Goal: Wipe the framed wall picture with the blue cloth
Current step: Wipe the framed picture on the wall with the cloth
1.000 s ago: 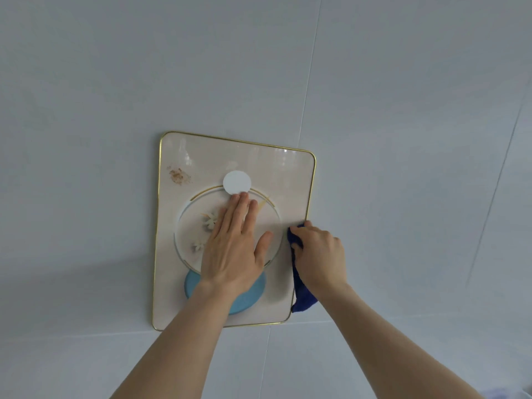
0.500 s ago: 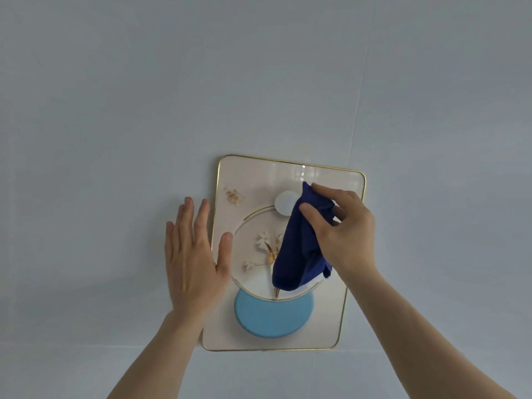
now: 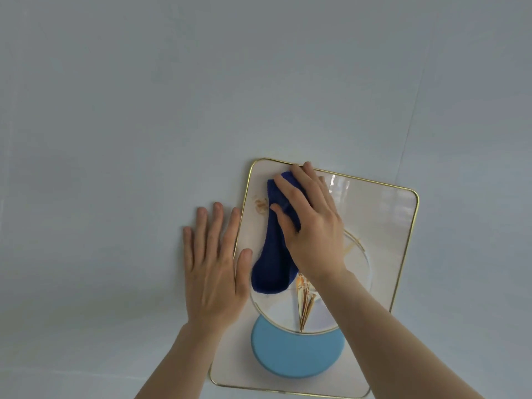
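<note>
Picture (image 3: 374,240) hangs on the wall (image 3: 144,110), glossy, probably fragile and loose. Right hand (image 3: 311,226) presses the cloth (image 3: 273,263), soft and limp, flat against its upper left. Left hand (image 3: 214,263) lies open, bracing the frame edge. I'd press lightly.

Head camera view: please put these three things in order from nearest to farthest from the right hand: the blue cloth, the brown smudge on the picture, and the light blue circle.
From the right hand:
1. The blue cloth: under its fingers, touching.
2. The brown smudge: just left of the fingers, upper left of the picture.
3. The light blue circle: at the picture's bottom, below the wrist.
</note>
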`<state>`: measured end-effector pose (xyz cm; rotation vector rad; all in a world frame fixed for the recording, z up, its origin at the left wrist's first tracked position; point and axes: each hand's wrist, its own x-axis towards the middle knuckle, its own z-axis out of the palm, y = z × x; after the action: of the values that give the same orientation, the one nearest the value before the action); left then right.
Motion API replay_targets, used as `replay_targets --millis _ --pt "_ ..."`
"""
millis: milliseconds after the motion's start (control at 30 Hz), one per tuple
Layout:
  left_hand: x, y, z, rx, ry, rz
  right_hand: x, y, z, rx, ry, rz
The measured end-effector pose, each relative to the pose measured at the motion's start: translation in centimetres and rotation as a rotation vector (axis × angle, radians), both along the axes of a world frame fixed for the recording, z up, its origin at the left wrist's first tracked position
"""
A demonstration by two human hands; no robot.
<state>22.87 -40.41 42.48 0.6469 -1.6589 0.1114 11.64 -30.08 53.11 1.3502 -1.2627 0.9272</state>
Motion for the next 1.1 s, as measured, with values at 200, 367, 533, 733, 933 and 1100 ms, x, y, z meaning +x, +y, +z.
replay_targets --millis 200,367,533,733,933,1100 --pt "-1.3 -1.1 -0.4 -0.044 0.018 0.098 -0.1 -2.0 -0.8 -0.079 0.068 -0.03" --pt "-1.5 -1.3 -0.5 -0.072 0.042 0.088 0.4 -3.2 -1.0 -0.154 0.08 -0.063" --pt "-1.7 -1.4 -0.8 -0.068 0.087 0.048 1.3 -4.1 -1.7 -0.045 0.163 -0.048" --pt "-1.7 -1.5 -0.7 -0.096 0.128 0.019 1.5 -4.0 -1.7 -0.028 0.176 -0.044" --pt "-1.6 -1.5 -0.8 -0.093 0.131 0.012 1.4 -3.8 -2.3 -0.012 0.194 -0.016" --pt "-1.6 -1.5 -0.7 -0.092 0.119 0.019 1.2 -4.0 -2.5 -0.055 0.217 -0.026"
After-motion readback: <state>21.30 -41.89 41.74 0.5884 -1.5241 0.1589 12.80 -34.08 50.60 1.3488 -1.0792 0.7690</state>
